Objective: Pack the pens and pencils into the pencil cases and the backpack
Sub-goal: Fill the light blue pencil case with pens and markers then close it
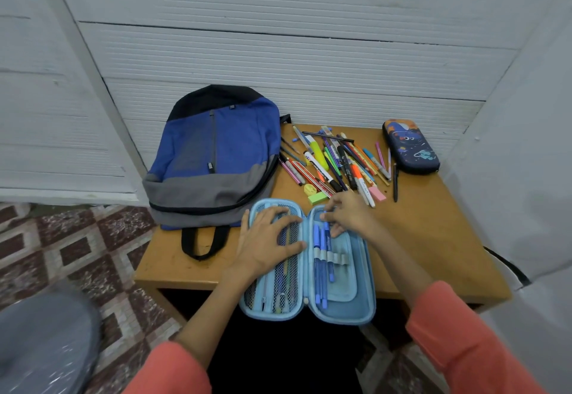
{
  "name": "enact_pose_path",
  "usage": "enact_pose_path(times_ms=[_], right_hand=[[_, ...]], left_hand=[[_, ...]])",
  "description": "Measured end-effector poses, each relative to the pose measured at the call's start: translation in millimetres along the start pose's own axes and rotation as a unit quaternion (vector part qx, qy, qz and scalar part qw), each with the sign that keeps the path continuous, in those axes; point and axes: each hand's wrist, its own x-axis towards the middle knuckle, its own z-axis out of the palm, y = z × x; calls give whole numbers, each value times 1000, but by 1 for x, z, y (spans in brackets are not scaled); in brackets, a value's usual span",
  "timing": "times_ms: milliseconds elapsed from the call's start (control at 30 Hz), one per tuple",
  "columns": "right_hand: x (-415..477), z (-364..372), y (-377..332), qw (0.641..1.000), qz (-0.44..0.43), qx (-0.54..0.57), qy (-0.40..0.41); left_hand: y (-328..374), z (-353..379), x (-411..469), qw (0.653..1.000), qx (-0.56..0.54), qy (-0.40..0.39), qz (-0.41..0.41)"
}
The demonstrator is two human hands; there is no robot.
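Observation:
A light blue pencil case (356,307) lies open at the table's front edge. Its left mesh half holds a few pencils; up to 3 blue pens (322,270) sit in the elastic loops of its right half. My left hand (266,239) presses flat on the mesh half with fingers spread. My right hand (349,214) hovers over the top of the right half, fingertips touching the top end of a blue pen. A pile of pens, pencils and markers (337,161) lies behind the case. The blue and grey backpack (213,158) lies flat on the left, zipped. A dark blue space-print pencil case (410,146) is closed at the back right.
A green eraser (318,198), a yellow sharpener (309,190) and a pink eraser (377,193) lie near the pile's front. The small wooden table (433,232) stands against a white panelled wall. Patterned floor tiles and a grey object are at the left.

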Motion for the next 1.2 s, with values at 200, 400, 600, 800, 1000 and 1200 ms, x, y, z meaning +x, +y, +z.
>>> enact_pose_path(times_ms=[200,400,600,800,1000,1200], right_hand=[[-6,-2,0,999,23,0,-32],[-8,0,0,997,35,-28,-58],[-8,-5,3,995,20,-13,-98],[1,-9,0,988,45,-17,-150],[22,-19,-15,994,14,-80,-74],[71,-15,-50,960,-76,-215,162]], left_hand=[[0,1,0,1000,-5,5,0],[0,1,1,1000,-6,6,1],[2,-1,0,1000,-7,6,-1],[1,-1,1,1000,1,5,1],[2,-5,2,1000,11,4,7],[0,-13,10,999,29,29,27]])
